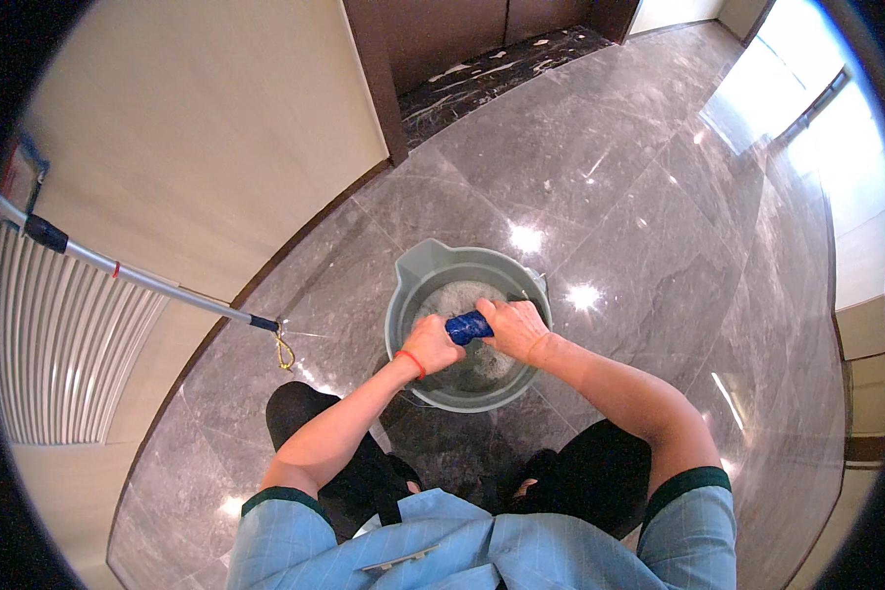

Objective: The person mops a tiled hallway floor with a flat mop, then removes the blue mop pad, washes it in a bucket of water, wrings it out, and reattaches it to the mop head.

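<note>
Both my hands grip a wet, twisted blue cloth [469, 327] over a grey plastic bucket [416, 263]. My left hand [433, 344], with a red cord at its wrist, is closed around one end. Around the other end, my right hand [514, 324] is closed too. Only the short middle stretch of the cloth shows between my fists. Below it, foamy water [466, 293] lies in the bucket, which has a pouring spout at its far left rim. The bucket stands on the floor before my bent knees.
A long metal pole [169, 289] with a yellow cord loop [285, 352] leans at the left, by a ribbed wall vent [59, 339]. Polished grey stone tiles [634, 221] make up the floor. A dark door [479, 37] with a black marble threshold [501, 77] is ahead.
</note>
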A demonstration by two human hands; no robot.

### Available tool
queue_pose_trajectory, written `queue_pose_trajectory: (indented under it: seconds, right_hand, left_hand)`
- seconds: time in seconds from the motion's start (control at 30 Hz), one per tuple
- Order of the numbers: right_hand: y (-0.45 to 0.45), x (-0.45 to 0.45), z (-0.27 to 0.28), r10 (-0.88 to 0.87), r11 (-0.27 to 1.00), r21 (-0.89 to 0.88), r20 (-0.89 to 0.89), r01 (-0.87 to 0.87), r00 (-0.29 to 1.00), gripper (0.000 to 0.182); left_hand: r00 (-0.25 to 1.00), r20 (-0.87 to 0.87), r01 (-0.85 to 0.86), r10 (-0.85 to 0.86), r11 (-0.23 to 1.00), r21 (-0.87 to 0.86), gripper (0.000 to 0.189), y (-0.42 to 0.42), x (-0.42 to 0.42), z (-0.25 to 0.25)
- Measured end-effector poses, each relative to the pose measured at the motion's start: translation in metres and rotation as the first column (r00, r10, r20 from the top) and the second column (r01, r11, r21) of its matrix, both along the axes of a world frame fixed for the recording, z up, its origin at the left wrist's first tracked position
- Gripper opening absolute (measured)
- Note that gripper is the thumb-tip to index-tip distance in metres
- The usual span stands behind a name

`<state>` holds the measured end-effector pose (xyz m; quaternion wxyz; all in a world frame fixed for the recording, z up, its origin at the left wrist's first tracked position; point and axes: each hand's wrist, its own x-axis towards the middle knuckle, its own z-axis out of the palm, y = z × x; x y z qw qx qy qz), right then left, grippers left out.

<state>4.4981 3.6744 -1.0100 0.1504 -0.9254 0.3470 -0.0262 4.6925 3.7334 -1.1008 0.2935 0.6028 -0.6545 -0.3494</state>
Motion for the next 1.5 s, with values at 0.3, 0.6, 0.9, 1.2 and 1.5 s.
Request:
queue_pose_trajectory:
  seconds: [0.3,0.6,0.9,1.2,1.5]
  right_hand:
    - [-0.006,0.009,-0.004,0.013,0.987,-0.158,0.056,-0.004,0.998,0.044]
    - [-0.024,-0.016,0.018,-0.560,0.250,0.959,0.033,0.130,0.828,0.015]
    - [-0.005,-0.013,0.018,-0.346,-0.487,0.836,0.084,-0.255,0.935,0.015]
    - [-0.016,-0.003,0.009,-0.230,0.833,0.542,0.159,0.110,0.960,0.048]
    - [0.024,0.006,0.098,-0.411,-0.503,0.680,0.354,-0.533,0.840,0.018]
  left_hand:
    - [0.924,-0.341,-0.076,0.174,0.956,0.283,0.020,0.005,-0.003,0.039]
    - [0.974,-0.171,0.132,-0.149,0.985,-0.109,0.074,-0.017,0.003,0.128]
    - [0.923,-0.371,0.072,-0.099,0.994,-0.086,0.034,-0.036,0.004,0.140]
    - [0.966,-0.163,-0.215,0.202,0.974,-0.065,0.030,-0.049,-0.018,0.120]
    - [-0.124,-0.980,0.473,0.157,0.877,0.080,0.080,-0.054,-0.013,0.163]
